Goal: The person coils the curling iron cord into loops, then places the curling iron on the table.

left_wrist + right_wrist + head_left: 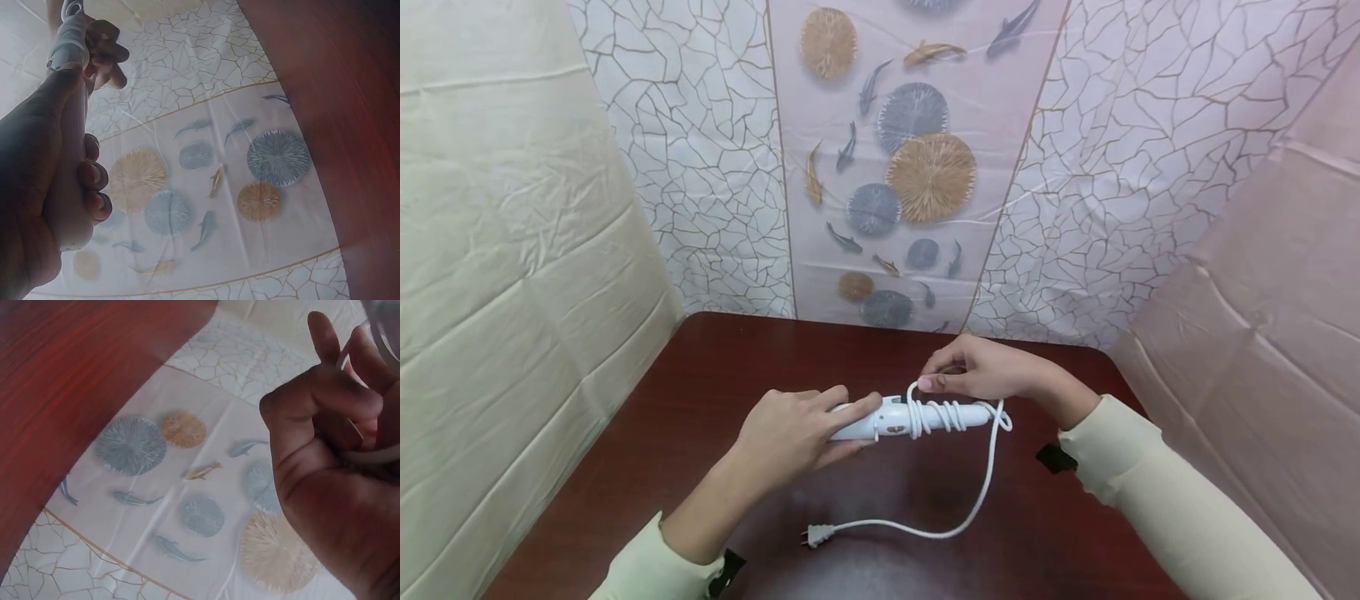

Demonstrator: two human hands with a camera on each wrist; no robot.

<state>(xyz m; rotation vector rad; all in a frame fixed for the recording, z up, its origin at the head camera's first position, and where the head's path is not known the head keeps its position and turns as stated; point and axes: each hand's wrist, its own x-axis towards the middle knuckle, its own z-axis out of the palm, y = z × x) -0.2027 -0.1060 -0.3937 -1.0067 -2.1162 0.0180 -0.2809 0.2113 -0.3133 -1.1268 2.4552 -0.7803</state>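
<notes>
A white hair straightener, a slim wand-like appliance, is held level above the table. My left hand grips its left part; the left wrist view shows the fingers curled round the smooth body. Several turns of white power cord wrap the right part. My right hand, just above those turns, pinches a loop of cord between thumb and fingers. In the right wrist view the cord passes through the bent fingers. From the right end the cord hangs in a curve, ending at a two-prong plug toward the front.
The dark red-brown table lies under both hands. A patterned cloth with printed fish and round shapes hangs at its back edge. Plain cloth walls close in the left and right sides.
</notes>
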